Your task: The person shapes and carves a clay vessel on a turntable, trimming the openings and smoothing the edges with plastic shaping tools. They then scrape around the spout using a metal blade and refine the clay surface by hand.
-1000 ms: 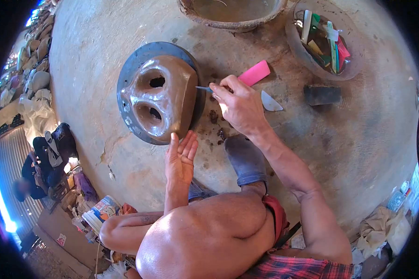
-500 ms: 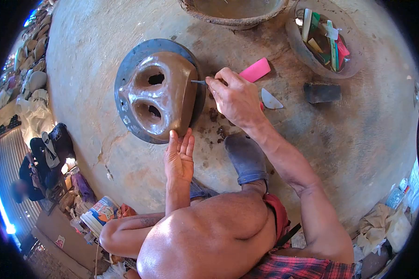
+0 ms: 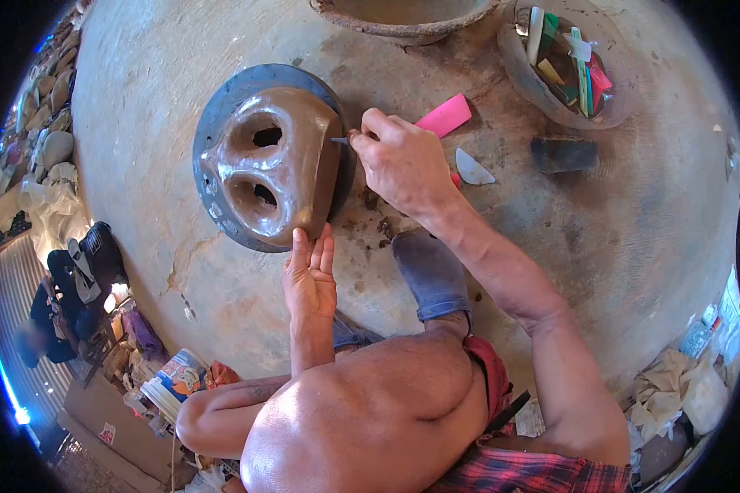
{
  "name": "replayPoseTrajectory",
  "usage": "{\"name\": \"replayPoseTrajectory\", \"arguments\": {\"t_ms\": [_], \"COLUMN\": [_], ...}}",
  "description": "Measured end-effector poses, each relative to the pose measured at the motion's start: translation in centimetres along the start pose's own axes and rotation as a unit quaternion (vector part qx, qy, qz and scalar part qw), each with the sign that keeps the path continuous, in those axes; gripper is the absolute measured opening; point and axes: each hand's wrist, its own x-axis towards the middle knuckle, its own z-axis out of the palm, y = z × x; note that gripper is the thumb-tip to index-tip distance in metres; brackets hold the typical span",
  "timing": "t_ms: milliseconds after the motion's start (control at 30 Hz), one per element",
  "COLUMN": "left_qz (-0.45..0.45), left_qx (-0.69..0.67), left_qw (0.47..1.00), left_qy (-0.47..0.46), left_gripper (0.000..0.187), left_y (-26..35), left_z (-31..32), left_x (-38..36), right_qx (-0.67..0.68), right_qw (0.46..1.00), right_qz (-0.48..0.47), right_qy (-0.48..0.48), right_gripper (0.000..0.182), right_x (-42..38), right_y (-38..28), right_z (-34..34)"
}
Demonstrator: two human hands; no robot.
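Observation:
A wet, brown clay form (image 3: 300,185) with two dark holes in sunken hollows lies on a round, dark board (image 3: 210,123) on the floor. My right hand (image 3: 407,160) is closed around a slim tool (image 3: 339,140); its thin grey tip meets the clay's flat right side, and its handle is mostly hidden in my fingers. My left hand (image 3: 311,283) has its fingers stretched upward, palm showing, with the fingertips against the clay's lower edge. Close to my right hand lie a pink flat piece (image 3: 445,116) and a white half-round scraper (image 3: 474,167).
A rough basin (image 3: 403,31) stands at the top. A tub (image 3: 543,107) at the upper right holds several tools in murky water. A dark block (image 3: 565,154) sits below it. Clay crumbs (image 3: 384,228) dot the floor near my shoe (image 3: 432,275). Another person (image 3: 62,304) is at the left.
The whole view has shifted slightly, so the clay and board appear a little further left. Both hands keep nearly the same places against the clay.

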Motion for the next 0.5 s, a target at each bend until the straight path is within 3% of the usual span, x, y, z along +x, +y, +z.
{"name": "replayPoseTrajectory", "arguments": {"t_ms": [500], "left_qz": [-0.001], "left_qx": [-0.019], "left_qw": [1.0], "left_qy": [-0.007], "left_gripper": [0.057], "left_y": [0.28], "left_z": [-0.12], "left_x": [-0.02], "right_qx": [0.033], "right_qw": [0.995], "right_qz": [0.008], "right_qy": [-0.093], "right_gripper": [0.011], "right_x": [0.75], "right_y": [0.12], "right_z": [-0.5]}}
